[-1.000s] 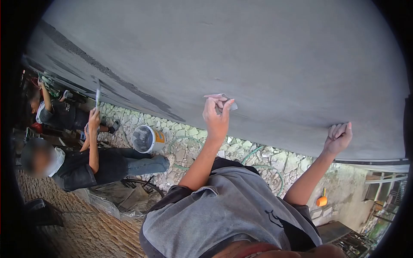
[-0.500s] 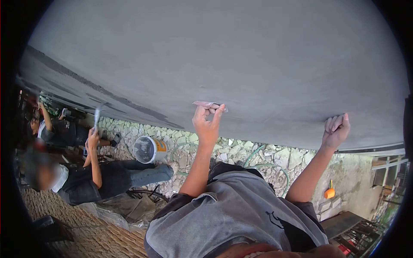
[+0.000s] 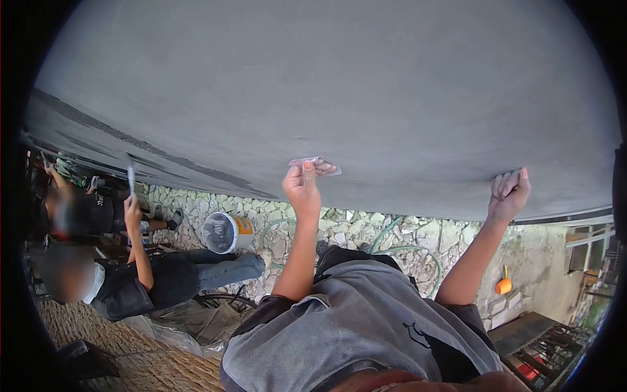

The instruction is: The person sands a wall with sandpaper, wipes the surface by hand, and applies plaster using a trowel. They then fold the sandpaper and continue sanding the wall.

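My left hand [image 3: 302, 186] is closed around a thin, see-through plastic piece [image 3: 332, 170], dusty and flat, held against the grey plastered wall [image 3: 366, 98]. Its thumb points up and its fingers show partly through the plastic. Farther right, my right hand [image 3: 509, 195] is curled into a fist at the same wall's surface, thumb uppermost. Nothing shows between the fingers of that hand. Both hands are dusted with grey.
On the left a co-worker [image 3: 150, 274] raises a flat tool [image 3: 131, 178] to the wall; another person [image 3: 85, 209] works beyond. A bucket [image 3: 221, 232] stands on rubble [image 3: 339, 225], with a green hose [image 3: 431, 258] nearby. An orange dipper [image 3: 503, 285] lies right.
My left hand has shifted slightly left and turned, its thumb now upright over the plastic piece. My right hand stays nearly in place. The co-worker's tool has moved left.
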The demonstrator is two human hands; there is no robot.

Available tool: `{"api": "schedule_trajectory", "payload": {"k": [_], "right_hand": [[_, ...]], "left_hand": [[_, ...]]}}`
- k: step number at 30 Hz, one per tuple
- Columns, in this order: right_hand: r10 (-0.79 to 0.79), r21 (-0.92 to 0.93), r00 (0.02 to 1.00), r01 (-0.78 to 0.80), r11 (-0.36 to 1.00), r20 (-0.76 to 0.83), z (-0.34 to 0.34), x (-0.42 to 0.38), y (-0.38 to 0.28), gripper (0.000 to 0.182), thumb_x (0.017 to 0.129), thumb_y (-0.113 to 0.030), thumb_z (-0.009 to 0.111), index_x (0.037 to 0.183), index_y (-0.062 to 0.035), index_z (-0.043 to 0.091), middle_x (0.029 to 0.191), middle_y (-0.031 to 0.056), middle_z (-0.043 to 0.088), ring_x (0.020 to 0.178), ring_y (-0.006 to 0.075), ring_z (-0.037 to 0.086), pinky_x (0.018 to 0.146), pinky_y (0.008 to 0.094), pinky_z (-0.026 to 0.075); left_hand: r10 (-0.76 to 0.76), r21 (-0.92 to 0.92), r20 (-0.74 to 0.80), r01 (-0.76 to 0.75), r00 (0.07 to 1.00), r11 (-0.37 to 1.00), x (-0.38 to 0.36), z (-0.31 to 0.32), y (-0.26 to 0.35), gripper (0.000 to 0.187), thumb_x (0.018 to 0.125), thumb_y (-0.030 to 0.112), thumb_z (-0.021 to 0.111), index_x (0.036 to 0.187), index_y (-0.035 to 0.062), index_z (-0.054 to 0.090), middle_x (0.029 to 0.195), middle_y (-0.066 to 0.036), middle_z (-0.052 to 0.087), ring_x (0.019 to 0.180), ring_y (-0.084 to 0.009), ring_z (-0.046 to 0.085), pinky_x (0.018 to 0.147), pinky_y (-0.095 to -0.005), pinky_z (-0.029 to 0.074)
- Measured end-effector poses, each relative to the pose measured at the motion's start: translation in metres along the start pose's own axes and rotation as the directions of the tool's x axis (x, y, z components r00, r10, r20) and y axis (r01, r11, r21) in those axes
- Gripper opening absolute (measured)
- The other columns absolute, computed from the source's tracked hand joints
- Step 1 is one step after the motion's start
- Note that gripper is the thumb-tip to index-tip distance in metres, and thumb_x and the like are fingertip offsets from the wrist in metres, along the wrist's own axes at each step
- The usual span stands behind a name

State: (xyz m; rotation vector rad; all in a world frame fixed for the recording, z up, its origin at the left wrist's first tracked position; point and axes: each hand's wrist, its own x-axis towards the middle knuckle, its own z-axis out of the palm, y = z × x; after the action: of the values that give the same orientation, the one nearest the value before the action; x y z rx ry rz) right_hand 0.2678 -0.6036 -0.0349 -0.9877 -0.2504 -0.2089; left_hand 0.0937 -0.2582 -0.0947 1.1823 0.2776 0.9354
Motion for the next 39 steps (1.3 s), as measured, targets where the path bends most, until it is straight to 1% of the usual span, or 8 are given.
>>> {"api": "schedule_trajectory", "payload": {"k": [12,15,17,21,27,29,34,39], "right_hand": [[0.011,0.011,1.000,-0.011,1.000,-0.013,0.001,0.000,0.000,0.049,0.106,-0.026,0.044,0.059,-0.0124,0.035,0.047,-0.0023,0.029,0.039,0.0082,0.020,0.039,0.0275,0.016],[0.028,0.021,0.999,-0.029,0.999,0.038,-0.002,0.001,0.000,0.050,0.106,-0.027,0.043,0.059,-0.0127,0.035,0.047,-0.0024,0.029,0.039,0.0080,0.020,0.039,0.0277,0.016],[0.026,0.005,0.998,-0.027,1.000,0.055,-0.004,0.001,0.000,0.050,0.106,-0.029,0.043,0.060,-0.0130,0.035,0.047,-0.0025,0.029,0.039,0.0080,0.020,0.039,0.0279,0.015],[0.024,-0.008,1.000,-0.024,1.000,0.011,-0.001,0.000,0.002,0.049,0.106,-0.029,0.042,0.061,-0.0137,0.035,0.048,-0.0031,0.029,0.040,0.0079,0.020,0.039,0.0275,0.015],[0.096,-0.005,0.994,-0.096,0.995,-0.047,0.000,0.000,-0.003,0.047,0.106,-0.027,0.040,0.061,-0.0158,0.034,0.050,-0.0042,0.027,0.042,0.0063,0.021,0.039,0.0269,0.013],[0.058,-0.033,0.996,-0.060,0.998,-0.066,0.001,-0.001,-0.002,0.047,0.107,-0.028,0.040,0.062,-0.0159,0.034,0.050,-0.0044,0.026,0.042,0.0063,0.020,0.038,0.0269,0.013],[0.014,-0.020,1.000,-0.014,1.000,0.010,0.001,-0.003,0.000,0.048,0.108,-0.028,0.040,0.063,-0.0146,0.035,0.051,-0.0047,0.027,0.042,0.0059,0.019,0.039,0.0255,0.015],[0.026,-0.029,1.000,-0.026,0.999,-0.005,0.006,-0.003,-0.003,0.048,0.108,-0.028,0.040,0.063,-0.0146,0.036,0.050,-0.0045,0.027,0.041,0.0058,0.019,0.039,0.0255,0.014]], "left_hand": [[0.085,0.144,-0.213,-0.055,0.973,0.988,-0.009,0.028,0.012,0.031,0.109,0.027,0.046,0.096,0.0009,0.058,0.089,-0.006,0.064,0.084,-0.0133,0.062,0.078,-0.0299,0.050],[0.261,0.420,-0.153,-0.176,0.953,0.890,-0.004,0.023,0.011,0.030,0.108,0.025,0.046,0.093,0.0002,0.056,0.086,-0.007,0.061,0.079,-0.0186,0.058,0.072,-0.0330,0.046],[0.497,0.692,0.057,-0.394,0.866,0.605,0.003,0.016,0.013,0.030,0.108,0.024,0.046,0.095,-0.0002,0.057,0.087,-0.008,0.060,0.075,-0.0161,0.054,0.070,-0.0307,0.043],[0.566,0.724,0.031,-0.409,0.824,0.555,0.019,-0.001,0.014,0.026,0.105,0.019,0.047,0.089,-0.0007,0.053,0.077,-0.014,0.054,0.070,-0.0333,0.051,0.066,-0.0409,0.041],[0.534,0.645,-0.238,-0.279,0.811,0.711,0.043,-0.050,0.018,0.029,0.105,0.022,0.046,0.088,-0.0007,0.054,0.073,-0.010,0.055,0.063,-0.0228,0.052,0.058,-0.0377,0.040],[0.485,0.624,-0.327,-0.201,0.811,0.756,0.056,-0.068,0.018,0.031,0.107,0.025,0.046,0.088,0.0024,0.056,0.072,-0.001,0.053,0.064,-0.0097,0.047,0.060,-0.0279,0.039],[0.507,0.576,-0.450,-0.194,0.735,0.794,0.088,-0.107,0.025,0.043,0.108,0.031,0.041,0.080,0.0019,0.056,0.067,0.000,0.049,0.062,-0.0103,0.045,0.060,-0.0286,0.038],[0.608,0.653,-0.535,-0.170,0.586,0.738,0.110,-0.124,0.028,0.045,0.108,0.029,0.040,0.079,-0.0020,0.054,0.066,-0.012,0.053,0.061,-0.0256,0.050,0.062,-0.0390,0.042]]}}
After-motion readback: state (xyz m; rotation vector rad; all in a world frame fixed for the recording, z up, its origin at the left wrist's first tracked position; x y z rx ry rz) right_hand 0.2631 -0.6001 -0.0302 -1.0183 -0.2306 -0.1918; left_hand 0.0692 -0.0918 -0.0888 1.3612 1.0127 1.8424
